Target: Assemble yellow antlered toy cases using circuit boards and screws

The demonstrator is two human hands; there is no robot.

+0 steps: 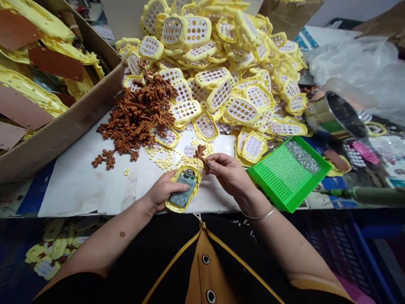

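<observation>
While the left hand (165,189) grips a yellow casing (184,188) over the white surface (126,188), right fingers (214,164) pinch a brown piece (200,154) beside it, probably just clear of the casing.

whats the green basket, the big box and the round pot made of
Green basket: likely molded plastic, slightly glossy, going by the even bright color and regular holes. Big box: matte brown cardboard, judging by its flat, papery walls. Round pot: polished metal, from its mirror-like sheen; possibly stainless steel.
</observation>
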